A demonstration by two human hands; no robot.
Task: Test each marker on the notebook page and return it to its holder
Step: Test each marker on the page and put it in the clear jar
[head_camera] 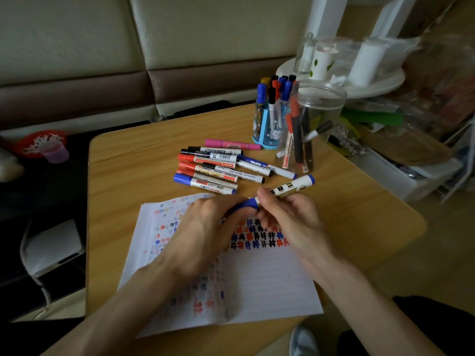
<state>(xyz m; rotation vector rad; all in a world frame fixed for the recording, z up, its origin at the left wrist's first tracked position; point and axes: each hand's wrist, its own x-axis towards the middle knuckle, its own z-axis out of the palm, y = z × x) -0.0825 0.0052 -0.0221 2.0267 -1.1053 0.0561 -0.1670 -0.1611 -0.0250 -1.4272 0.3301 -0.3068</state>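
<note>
I note the blue-capped marker with a white printed barrel held in the air just above the top edge of the lined notebook page. It lies slantwise, with its blue tail end toward the clear plastic jar. The right hand is clamped on the barrel, fingers and thumb curled round it. The left hand pinches the blue cap at the other end. I cannot tell whether the cap is seated or partly drawn, because the fingers hide the joint.

My judgement is that the step in hand is at the cap, going off or on. To do it well, I would hold the barrel steady and move the cap straight along the marker's axis, keeping the tip over the page so stray ink lands there.

Red, blue and black test marks sit directly beneath. Beyond the page, a loose heap of red, black and blue markers lies on the wooden table. It is near the light-blue pen holder and the jar, both of which hold markers.
</note>
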